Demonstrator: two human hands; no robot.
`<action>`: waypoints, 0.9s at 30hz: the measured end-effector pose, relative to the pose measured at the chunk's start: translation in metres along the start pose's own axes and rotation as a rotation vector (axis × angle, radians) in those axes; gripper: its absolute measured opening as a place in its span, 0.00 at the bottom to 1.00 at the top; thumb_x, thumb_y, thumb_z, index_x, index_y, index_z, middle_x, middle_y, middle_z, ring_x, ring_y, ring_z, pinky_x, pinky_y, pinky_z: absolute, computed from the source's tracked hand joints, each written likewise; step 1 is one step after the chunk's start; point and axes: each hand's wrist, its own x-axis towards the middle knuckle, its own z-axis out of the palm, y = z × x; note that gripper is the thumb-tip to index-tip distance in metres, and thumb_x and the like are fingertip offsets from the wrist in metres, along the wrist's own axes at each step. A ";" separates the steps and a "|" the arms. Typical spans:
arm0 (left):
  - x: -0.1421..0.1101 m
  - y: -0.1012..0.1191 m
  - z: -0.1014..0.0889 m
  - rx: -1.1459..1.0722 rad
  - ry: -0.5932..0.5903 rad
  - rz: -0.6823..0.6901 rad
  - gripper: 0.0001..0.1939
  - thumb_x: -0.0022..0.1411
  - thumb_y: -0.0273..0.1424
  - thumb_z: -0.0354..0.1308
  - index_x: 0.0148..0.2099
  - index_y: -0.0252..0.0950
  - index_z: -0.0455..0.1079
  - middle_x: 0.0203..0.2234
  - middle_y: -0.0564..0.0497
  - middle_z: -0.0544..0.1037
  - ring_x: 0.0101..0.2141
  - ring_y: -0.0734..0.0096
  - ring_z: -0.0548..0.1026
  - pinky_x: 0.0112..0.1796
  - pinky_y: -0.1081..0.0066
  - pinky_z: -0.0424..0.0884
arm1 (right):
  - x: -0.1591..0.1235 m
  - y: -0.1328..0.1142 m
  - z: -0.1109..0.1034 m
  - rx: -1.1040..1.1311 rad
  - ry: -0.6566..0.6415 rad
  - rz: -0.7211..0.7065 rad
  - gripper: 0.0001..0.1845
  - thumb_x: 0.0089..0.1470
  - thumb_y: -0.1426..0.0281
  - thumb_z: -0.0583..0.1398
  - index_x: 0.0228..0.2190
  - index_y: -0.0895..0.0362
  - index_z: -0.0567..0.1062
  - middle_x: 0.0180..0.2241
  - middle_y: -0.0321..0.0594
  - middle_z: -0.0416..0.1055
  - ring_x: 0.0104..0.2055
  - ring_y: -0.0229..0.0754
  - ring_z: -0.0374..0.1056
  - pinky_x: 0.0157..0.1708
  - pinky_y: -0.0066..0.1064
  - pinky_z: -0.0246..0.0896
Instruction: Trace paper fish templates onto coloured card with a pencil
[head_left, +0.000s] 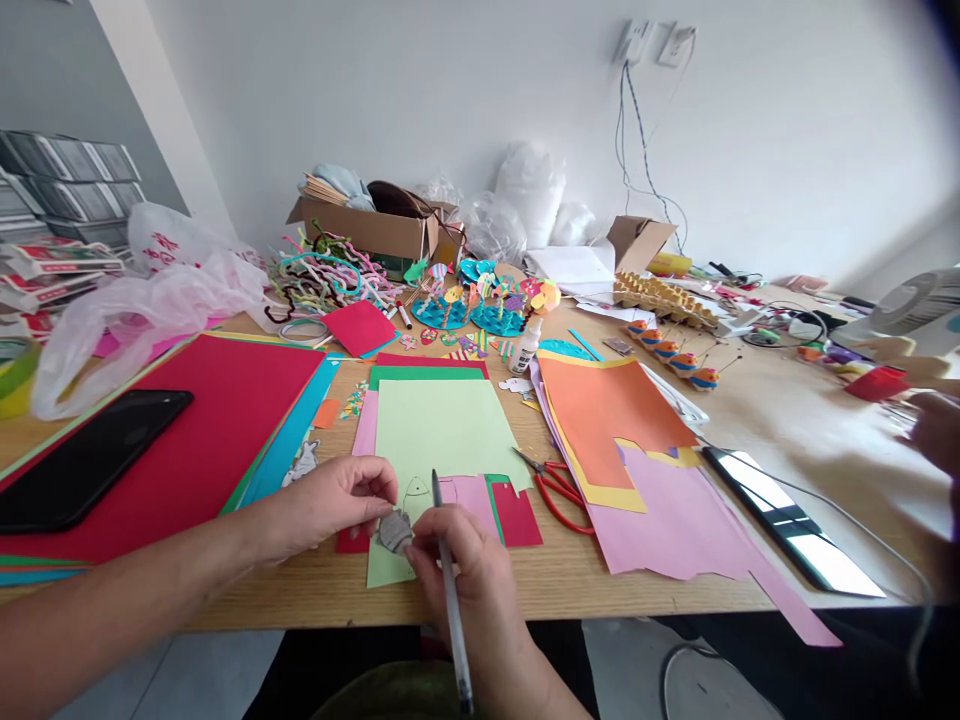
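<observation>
Over the near end of a light green paper sheet (pixel 442 425), my left hand (pixel 349 505) pinches the left edge of a small grey paper cutout (pixel 394 533). My right hand (pixel 469 570) holds a pen (pixel 451 590), its dark tip pointing up and away. The thumb and fingers of that hand also meet the cutout's right edge. Just beyond the fingers, a fish-like outline (pixel 415 488) is drawn on the green sheet. Pink, green and red sheets lie under it. Red-handled scissors (pixel 559 492) rest to the right, blades partly over the paper.
At left, a black phone (pixel 97 450) lies on red paper (pixel 247 390). Orange paper (pixel 607 400) and a second phone (pixel 787 520) are at right. A glue bottle (pixel 525 348) stands behind the sheets, near paper fish decorations (pixel 499 315). Another person's hand (pixel 937 430) shows at the right edge.
</observation>
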 end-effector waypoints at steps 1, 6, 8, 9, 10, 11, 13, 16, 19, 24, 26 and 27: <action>0.000 0.001 -0.002 0.020 -0.008 -0.007 0.13 0.50 0.42 0.58 0.32 0.38 0.64 0.18 0.58 0.67 0.20 0.73 0.66 0.20 0.76 0.59 | -0.002 0.000 0.001 0.002 -0.025 -0.015 0.11 0.48 0.81 0.55 0.31 0.54 0.69 0.27 0.36 0.69 0.26 0.35 0.66 0.26 0.21 0.62; 0.006 -0.001 -0.005 0.124 -0.069 -0.016 0.09 0.48 0.36 0.56 0.32 0.37 0.67 0.17 0.59 0.67 0.18 0.73 0.66 0.20 0.76 0.58 | -0.009 0.000 0.004 -0.001 -0.087 -0.015 0.11 0.47 0.82 0.54 0.30 0.55 0.69 0.26 0.36 0.68 0.24 0.35 0.66 0.24 0.21 0.61; 0.009 -0.003 -0.005 0.158 -0.075 -0.008 0.09 0.48 0.34 0.54 0.34 0.38 0.68 0.17 0.59 0.68 0.18 0.73 0.65 0.19 0.76 0.58 | -0.011 0.000 0.001 -0.031 -0.092 -0.010 0.12 0.46 0.82 0.55 0.30 0.55 0.70 0.26 0.36 0.69 0.25 0.35 0.66 0.24 0.21 0.60; 0.011 -0.003 -0.004 0.173 -0.073 -0.001 0.10 0.48 0.34 0.53 0.35 0.39 0.67 0.18 0.59 0.68 0.18 0.73 0.65 0.19 0.76 0.58 | -0.012 0.000 0.000 -0.047 -0.087 -0.009 0.12 0.46 0.82 0.55 0.31 0.55 0.70 0.27 0.36 0.69 0.25 0.36 0.66 0.25 0.22 0.60; 0.012 -0.004 -0.003 0.187 -0.069 0.007 0.10 0.48 0.33 0.52 0.35 0.39 0.66 0.18 0.60 0.68 0.18 0.73 0.65 0.19 0.76 0.58 | -0.012 0.001 -0.002 -0.064 -0.074 -0.007 0.12 0.47 0.82 0.55 0.31 0.54 0.70 0.27 0.36 0.70 0.26 0.36 0.67 0.25 0.22 0.60; 0.013 -0.005 -0.002 0.200 -0.065 0.017 0.10 0.48 0.32 0.52 0.35 0.39 0.65 0.18 0.60 0.67 0.18 0.73 0.64 0.19 0.76 0.57 | -0.013 0.001 -0.004 -0.080 -0.056 -0.009 0.11 0.48 0.81 0.56 0.31 0.54 0.70 0.27 0.36 0.70 0.26 0.37 0.67 0.26 0.23 0.60; 0.014 -0.005 -0.001 0.223 -0.056 0.038 0.08 0.47 0.31 0.51 0.34 0.39 0.64 0.17 0.60 0.66 0.18 0.73 0.64 0.20 0.76 0.57 | -0.013 0.002 -0.007 -0.118 -0.034 -0.021 0.10 0.49 0.81 0.56 0.31 0.54 0.70 0.27 0.37 0.70 0.27 0.38 0.68 0.27 0.24 0.60; 0.014 -0.004 0.002 0.250 -0.043 0.057 0.06 0.47 0.30 0.50 0.31 0.39 0.63 0.18 0.59 0.66 0.19 0.73 0.64 0.21 0.76 0.58 | -0.014 0.003 -0.010 -0.172 -0.061 -0.041 0.10 0.48 0.81 0.57 0.31 0.54 0.70 0.27 0.37 0.71 0.28 0.40 0.68 0.27 0.25 0.60; 0.013 -0.001 0.003 0.268 -0.058 0.031 0.06 0.47 0.30 0.49 0.32 0.39 0.63 0.16 0.59 0.67 0.18 0.72 0.64 0.19 0.76 0.57 | -0.015 0.006 -0.012 -0.162 -0.101 -0.018 0.12 0.46 0.82 0.57 0.31 0.54 0.70 0.28 0.38 0.72 0.29 0.40 0.68 0.28 0.25 0.60; 0.017 -0.005 0.004 0.304 -0.076 0.036 0.08 0.49 0.29 0.48 0.33 0.38 0.64 0.17 0.58 0.67 0.18 0.71 0.66 0.19 0.76 0.59 | -0.020 0.014 -0.010 -0.047 -0.081 0.112 0.15 0.43 0.83 0.58 0.33 0.54 0.71 0.29 0.36 0.71 0.29 0.38 0.66 0.29 0.24 0.60; 0.020 -0.008 0.004 0.334 -0.082 0.057 0.09 0.48 0.28 0.47 0.34 0.37 0.66 0.19 0.58 0.67 0.20 0.71 0.69 0.21 0.76 0.62 | -0.022 0.017 -0.009 -0.030 -0.082 0.128 0.16 0.42 0.83 0.58 0.33 0.54 0.71 0.29 0.35 0.70 0.29 0.37 0.66 0.29 0.24 0.60; 0.021 -0.009 0.005 0.356 -0.080 0.071 0.10 0.48 0.27 0.47 0.34 0.37 0.66 0.20 0.57 0.68 0.22 0.70 0.70 0.23 0.75 0.63 | -0.022 0.017 -0.009 -0.025 -0.083 0.127 0.16 0.42 0.84 0.58 0.33 0.54 0.71 0.29 0.35 0.70 0.29 0.37 0.66 0.29 0.24 0.60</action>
